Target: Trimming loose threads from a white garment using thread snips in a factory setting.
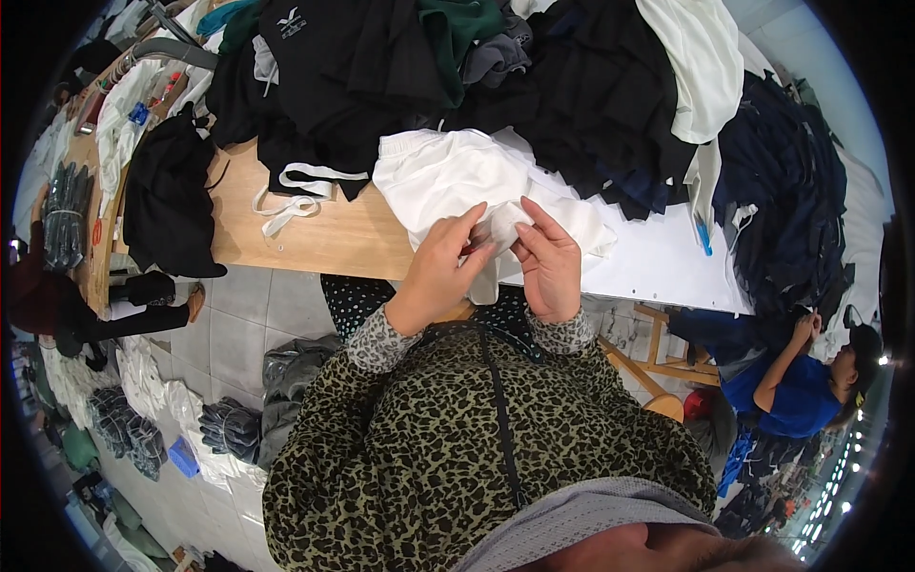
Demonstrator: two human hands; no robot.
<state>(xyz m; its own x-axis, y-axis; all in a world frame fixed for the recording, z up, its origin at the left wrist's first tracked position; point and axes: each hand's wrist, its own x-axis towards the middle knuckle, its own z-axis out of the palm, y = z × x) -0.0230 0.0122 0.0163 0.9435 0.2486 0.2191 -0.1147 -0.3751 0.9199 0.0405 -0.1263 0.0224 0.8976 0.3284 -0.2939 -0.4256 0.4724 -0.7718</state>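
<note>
A white garment (448, 176) with a gathered elastic edge lies across the near side of the table, part of it hanging toward my lap. My left hand (443, 262) pinches a fold of its cloth with thumb and fingers. Close beside it, my right hand (548, 257) grips the same raised fold, its fingertips pressed on the fabric. Between the two hands the cloth is bunched up, and my fingers partly hide it. A white drawstring (297, 205) lies loosely looped on the wood to the left.
Black garments (353, 67) are heaped along the far side of the table (305, 243). A blue pen-like tool (703, 238) is at the right edge. Dark navy clothes (777, 191) are piled beyond it. A person in blue (796, 396) sits at the right. Bundles (229, 429) lie on the floor.
</note>
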